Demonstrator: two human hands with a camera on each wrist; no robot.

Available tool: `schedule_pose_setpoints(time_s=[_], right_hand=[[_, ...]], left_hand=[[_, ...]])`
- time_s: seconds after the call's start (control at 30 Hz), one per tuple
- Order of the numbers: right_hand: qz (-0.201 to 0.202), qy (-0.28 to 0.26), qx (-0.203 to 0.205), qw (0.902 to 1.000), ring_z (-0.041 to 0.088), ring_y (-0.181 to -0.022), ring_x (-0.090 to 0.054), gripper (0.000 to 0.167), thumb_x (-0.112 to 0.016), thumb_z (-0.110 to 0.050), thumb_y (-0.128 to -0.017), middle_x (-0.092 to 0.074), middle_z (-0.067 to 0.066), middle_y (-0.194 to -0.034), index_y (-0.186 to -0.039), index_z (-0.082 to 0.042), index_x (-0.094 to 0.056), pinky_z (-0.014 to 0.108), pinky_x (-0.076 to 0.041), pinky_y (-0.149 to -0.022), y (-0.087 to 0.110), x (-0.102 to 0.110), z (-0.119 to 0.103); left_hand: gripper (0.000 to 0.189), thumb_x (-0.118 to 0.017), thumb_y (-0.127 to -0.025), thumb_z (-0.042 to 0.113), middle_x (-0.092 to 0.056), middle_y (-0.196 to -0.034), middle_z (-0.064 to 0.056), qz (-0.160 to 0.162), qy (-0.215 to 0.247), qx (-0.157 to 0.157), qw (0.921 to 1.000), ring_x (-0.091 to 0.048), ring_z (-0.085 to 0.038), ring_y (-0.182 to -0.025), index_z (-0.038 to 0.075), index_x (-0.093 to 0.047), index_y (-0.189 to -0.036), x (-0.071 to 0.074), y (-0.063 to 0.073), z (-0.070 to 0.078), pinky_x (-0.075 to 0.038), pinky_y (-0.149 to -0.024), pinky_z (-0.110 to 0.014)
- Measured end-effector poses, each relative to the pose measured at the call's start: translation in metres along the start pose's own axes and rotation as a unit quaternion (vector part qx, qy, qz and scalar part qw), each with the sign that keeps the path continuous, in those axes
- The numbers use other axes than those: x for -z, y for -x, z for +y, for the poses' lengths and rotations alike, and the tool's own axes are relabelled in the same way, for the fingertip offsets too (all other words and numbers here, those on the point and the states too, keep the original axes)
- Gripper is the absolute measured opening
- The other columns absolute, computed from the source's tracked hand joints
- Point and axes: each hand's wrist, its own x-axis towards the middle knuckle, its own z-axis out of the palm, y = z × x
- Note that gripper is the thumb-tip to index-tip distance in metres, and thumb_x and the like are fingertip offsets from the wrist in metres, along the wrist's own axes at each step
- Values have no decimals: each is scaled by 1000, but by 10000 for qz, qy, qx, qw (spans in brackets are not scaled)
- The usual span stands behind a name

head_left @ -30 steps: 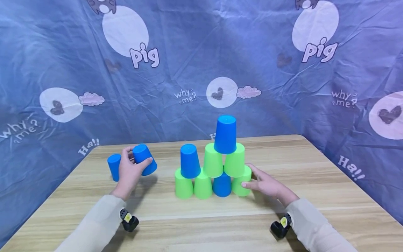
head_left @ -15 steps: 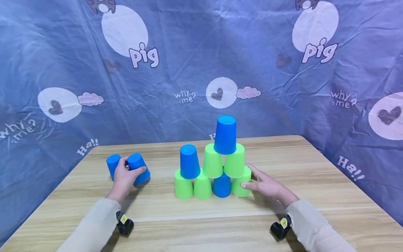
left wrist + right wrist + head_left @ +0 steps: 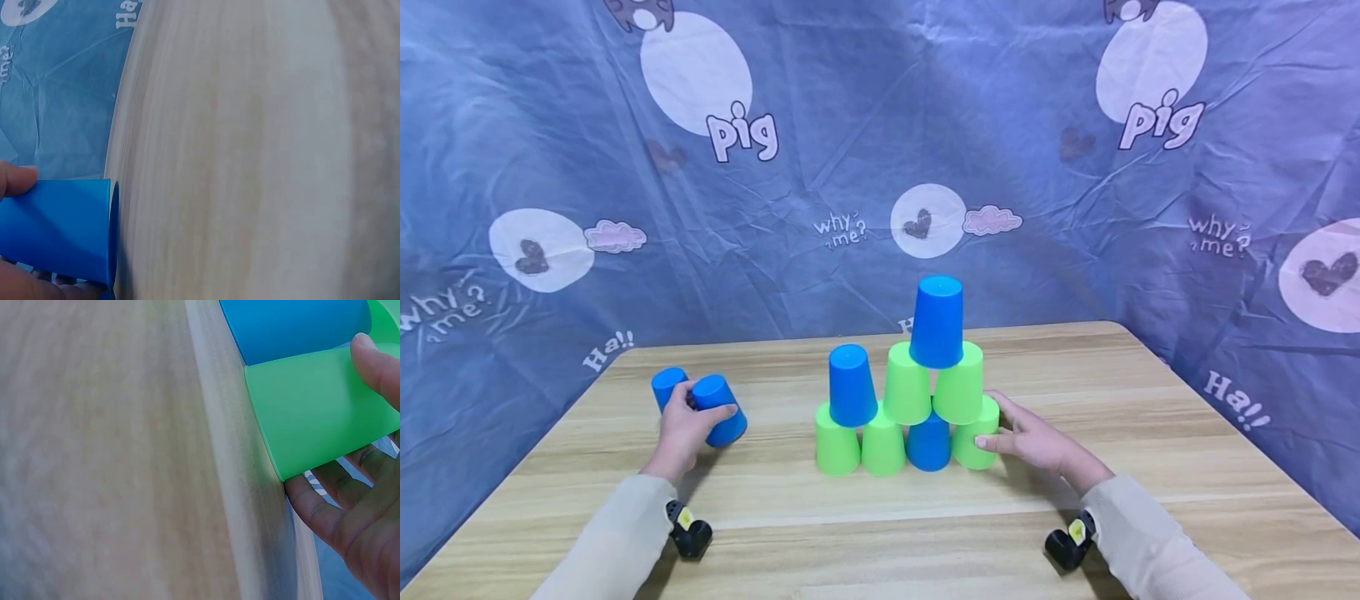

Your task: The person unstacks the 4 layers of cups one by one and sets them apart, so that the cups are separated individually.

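Observation:
Far left in the head view, my left hand grips an upside-down blue cup with the thumb across its near side. In the left wrist view, that cup's rim is right at the tabletop. Just left of it stands a second blue cup, partly behind my fingers. My right hand holds the green cup at the right end of a stack's bottom row, thumb in front, fingers behind. A blue bottom-row cup stands beside it. Two green cups rest above, topped by a blue cup.
The stack's left part has two green cups at the bottom with a blue cup bridging them. All stand on a wood-grain table. A printed blue cloth hangs behind and at the sides.
My left hand has carried its blue cup down and left, from above the table to beside the other blue cup. My right hand and the stack stay put.

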Motion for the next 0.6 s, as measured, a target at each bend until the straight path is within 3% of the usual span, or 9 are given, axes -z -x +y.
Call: schedule_pose_setpoints(time_s=[0.3,0.6], right_hand=[[2,3,66,10000,37,-120,-44,62,-60,-23,-89,-50,16,-125,-139,-6,-29,60,-32,-100,-1,-1,1],[64,22,-24,10000,35,-119,-45,61,-61,-24,-89,-51,14,-123,-139,-7,-30,60,-31,-100,-1,-1,-1]], left_hand=[[86,-67,-84,20,-13,-150,-28,162,-42,163,9997,-17,-48,-134,4,-10,-146,7,-7,-8,-22,-102,-67],[86,-67,-85,21,-9,-151,-27,160,57,173,9997,-15,-49,-135,4,-8,-146,9,-8,-6,-20,-102,-68]])
